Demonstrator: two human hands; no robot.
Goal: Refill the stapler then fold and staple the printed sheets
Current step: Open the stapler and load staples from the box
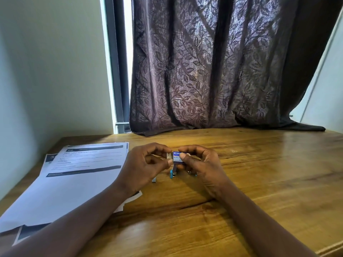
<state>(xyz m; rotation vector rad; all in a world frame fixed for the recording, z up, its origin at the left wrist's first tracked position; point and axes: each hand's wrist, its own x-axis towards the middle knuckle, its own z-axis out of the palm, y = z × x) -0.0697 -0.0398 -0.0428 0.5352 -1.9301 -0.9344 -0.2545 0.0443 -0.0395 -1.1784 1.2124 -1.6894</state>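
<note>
The bare left forearm and right forearm reach forward from the lower corners and converge at mid-frame, the hands facing each other. The left hand, fingers curled, pinches the left end of a small staple box between thumb and forefinger. The right hand grips its right end, thumb laid across the top, fingers curled behind.

Wooden table carries printed sheets, a staple strip, blue stapler.
</note>
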